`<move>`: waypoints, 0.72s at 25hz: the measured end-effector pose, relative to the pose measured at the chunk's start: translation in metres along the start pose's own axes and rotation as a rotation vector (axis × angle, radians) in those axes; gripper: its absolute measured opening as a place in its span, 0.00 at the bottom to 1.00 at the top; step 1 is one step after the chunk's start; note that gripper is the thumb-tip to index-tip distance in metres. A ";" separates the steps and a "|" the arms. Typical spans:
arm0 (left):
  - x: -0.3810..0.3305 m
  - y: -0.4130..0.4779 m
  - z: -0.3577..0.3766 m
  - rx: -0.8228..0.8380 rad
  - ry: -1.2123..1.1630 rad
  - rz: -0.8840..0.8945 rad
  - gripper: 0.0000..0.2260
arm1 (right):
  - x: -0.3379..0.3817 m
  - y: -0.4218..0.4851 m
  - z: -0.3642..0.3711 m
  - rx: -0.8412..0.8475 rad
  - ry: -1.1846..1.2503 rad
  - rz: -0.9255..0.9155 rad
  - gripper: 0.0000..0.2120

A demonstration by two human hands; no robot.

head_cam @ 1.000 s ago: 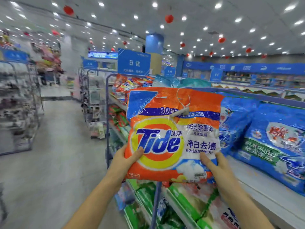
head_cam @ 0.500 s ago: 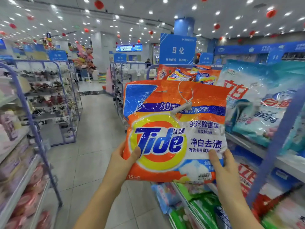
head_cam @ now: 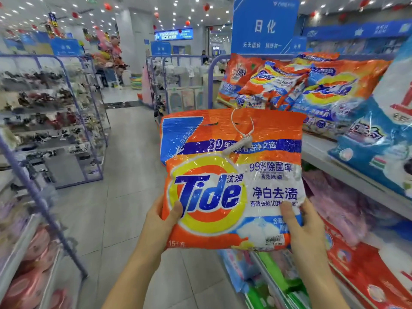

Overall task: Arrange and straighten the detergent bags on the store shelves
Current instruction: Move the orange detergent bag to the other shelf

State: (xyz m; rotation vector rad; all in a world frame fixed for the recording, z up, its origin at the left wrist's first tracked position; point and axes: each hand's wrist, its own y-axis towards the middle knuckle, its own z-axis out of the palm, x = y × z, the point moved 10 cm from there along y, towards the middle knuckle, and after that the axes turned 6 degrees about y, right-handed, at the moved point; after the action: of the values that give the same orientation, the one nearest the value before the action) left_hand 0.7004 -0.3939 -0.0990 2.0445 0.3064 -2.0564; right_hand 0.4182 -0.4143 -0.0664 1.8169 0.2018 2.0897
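The left hand (head_cam: pixel 159 221) and right hand (head_cam: pixel 305 228) hold an upright Tide bag (head_cam: pixel 231 179) by its lower corners. More bags (head_cam: pixel 289 85) lie piled on the shelf (head_cam: pixel 321 152) at two o'clock.

- Tide detergent bag (head_cam: pixel 231 179): "Tide" in big blue letters on a yellow-and-orange bullseye, with "汰渍" just beside it.
- Purple band across that bag: "30年" and "洁净之选"; the characters between are covered.
- White panel on its right half: "99%除菌率", "高效除螨", "净白去渍".
- Its lower left corner: "15千克".
- Blue aisle sign (head_cam: pixel 264 25): "日化", with smaller "天天低价" below.
- Stacked orange bags (head_cam: pixel 330 90) on the top shelf: the Tide logo, blurred.
- Price sticker (head_cam: pixel 275 239) on the held bag: too small to read.
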 end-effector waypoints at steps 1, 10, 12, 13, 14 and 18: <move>0.003 0.023 0.005 0.002 0.001 -0.006 0.47 | -0.010 0.018 0.004 -0.009 0.001 0.005 0.08; 0.009 0.211 0.059 0.087 -0.037 -0.027 0.29 | -0.063 0.169 0.032 -0.080 -0.098 0.008 0.08; 0.006 0.243 0.079 0.147 -0.045 -0.028 0.24 | -0.066 0.190 0.029 -0.134 -0.119 -0.005 0.09; 0.005 0.260 0.091 0.185 -0.044 -0.036 0.23 | -0.067 0.199 0.026 -0.175 -0.135 -0.007 0.09; 0.002 0.274 0.102 0.227 -0.036 -0.043 0.24 | -0.066 0.207 0.022 -0.226 -0.160 -0.012 0.08; -0.029 0.338 0.153 0.472 -0.025 0.046 0.33 | -0.046 0.229 0.013 -0.467 -0.223 -0.078 0.08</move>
State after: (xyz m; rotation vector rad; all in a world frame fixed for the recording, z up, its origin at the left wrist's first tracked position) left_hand 0.6575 -0.7615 -0.0657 2.2424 -0.2564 -2.2880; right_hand 0.3955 -0.6443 -0.0292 1.6977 -0.2493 1.6841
